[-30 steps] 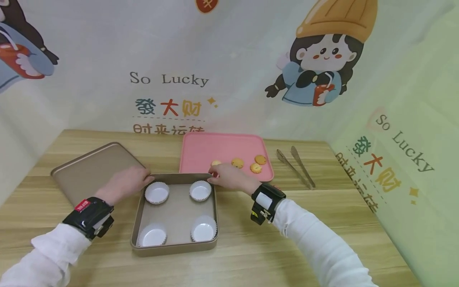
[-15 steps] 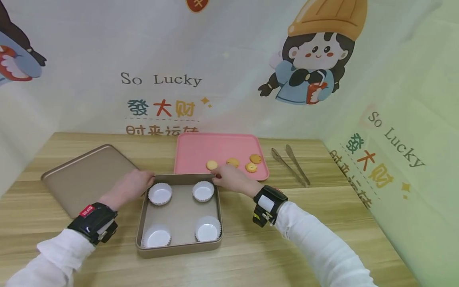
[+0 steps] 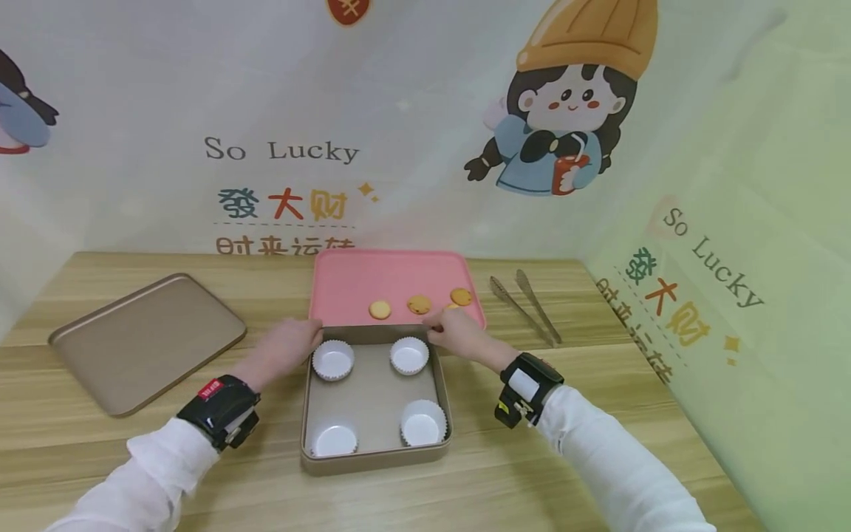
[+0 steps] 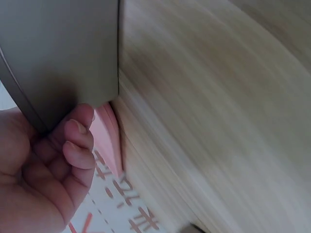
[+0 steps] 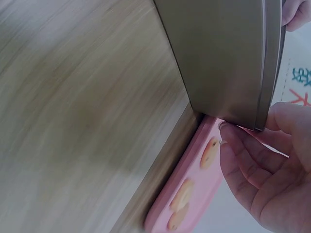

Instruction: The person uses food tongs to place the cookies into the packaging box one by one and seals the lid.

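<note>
A deep bronze-coloured baking pan (image 3: 368,399) carries several white paper baking cups (image 3: 409,356) near its corners. My left hand (image 3: 286,347) grips its far left corner. In the left wrist view that hand (image 4: 48,170) has its fingers curled against the pan wall (image 4: 73,53). At the far right corner, my right hand (image 3: 463,338) pinches the rim. The right wrist view shows the thumb and fingers of that hand (image 5: 272,170) around the corner of the pan (image 5: 218,58). The fingertips are partly hidden in the head view.
Behind the pan lies a pink tray (image 3: 372,273) with several cookies (image 3: 419,304); my right hand partly covers one. Metal tongs (image 3: 525,307) lie spread to its right. A flat bronze tray (image 3: 149,340) sits at left. A printed cloth (image 3: 399,133) hangs behind the table.
The pan has moved right with both hands on it, away from the flat bronze tray and further in front of the pink tray. The head view has shifted slightly too.
</note>
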The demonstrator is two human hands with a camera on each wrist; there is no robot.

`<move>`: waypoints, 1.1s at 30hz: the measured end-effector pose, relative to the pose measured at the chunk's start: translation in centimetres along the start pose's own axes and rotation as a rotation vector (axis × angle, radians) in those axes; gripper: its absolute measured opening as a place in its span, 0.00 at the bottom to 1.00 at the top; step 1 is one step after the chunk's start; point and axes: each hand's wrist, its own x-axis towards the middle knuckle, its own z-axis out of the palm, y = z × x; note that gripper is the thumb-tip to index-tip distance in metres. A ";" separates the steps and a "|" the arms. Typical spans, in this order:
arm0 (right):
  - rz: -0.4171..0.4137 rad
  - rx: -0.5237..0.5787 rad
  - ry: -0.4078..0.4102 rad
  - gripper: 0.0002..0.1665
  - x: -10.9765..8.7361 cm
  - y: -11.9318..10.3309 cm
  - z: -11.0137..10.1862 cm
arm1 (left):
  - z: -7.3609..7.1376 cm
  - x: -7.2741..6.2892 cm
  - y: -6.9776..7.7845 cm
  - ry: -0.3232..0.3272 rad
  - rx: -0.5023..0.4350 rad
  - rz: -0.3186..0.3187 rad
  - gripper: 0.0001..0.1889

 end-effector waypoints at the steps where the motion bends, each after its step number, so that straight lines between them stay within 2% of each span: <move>1: 0.001 0.006 0.003 0.21 -0.3 0.3 -0.1 | 0.1 0.2 0.3 -0.002 -0.012 -0.001 0.09; 5: 0.026 0.030 0.004 0.20 -1.2 1.1 -0.5 | 0.8 1.0 1.4 0.010 -0.034 0.007 0.10; 11: 0.103 0.029 -0.007 0.19 -2.0 1.8 -1.0 | 1.5 1.8 2.1 0.032 -0.026 0.021 0.10; 14: 0.129 0.035 -0.011 0.16 -2.2 2.0 -1.1 | 1.6 2.1 2.3 0.028 -0.030 0.007 0.10; 16: 0.141 0.033 -0.010 0.13 -2.3 2.1 -1.2 | 1.6 2.0 2.5 0.028 -0.047 -0.026 0.10; 19: 0.148 0.023 -0.013 0.08 -2.4 2.2 -1.1 | 1.6 1.5 2.9 0.032 -0.105 -0.104 0.10; 22: 0.147 0.017 -0.023 0.04 -2.5 2.3 -1.2 | 1.6 0.3 3.5 0.027 -0.172 -0.181 0.12; 24: 0.157 0.034 -0.026 0.04 -2.5 2.4 -1.2 | 1.7 -0.4 4.1 0.021 -0.197 -0.206 0.12; 28: 0.183 0.110 -0.030 0.06 -2.6 2.5 -1.8 | 2.0 -1.0 5.1 0.071 -0.192 -0.189 0.10; 30: 0.212 0.173 -0.042 0.10 -2.4 2.7 -2.2 | 2.3 -1.2 5.4 0.121 -0.171 -0.165 0.09; 33: 0.277 0.212 -0.041 0.15 -2.0 3.3 -2.8 | 2.6 -1.5 5.4 0.163 -0.165 -0.155 0.08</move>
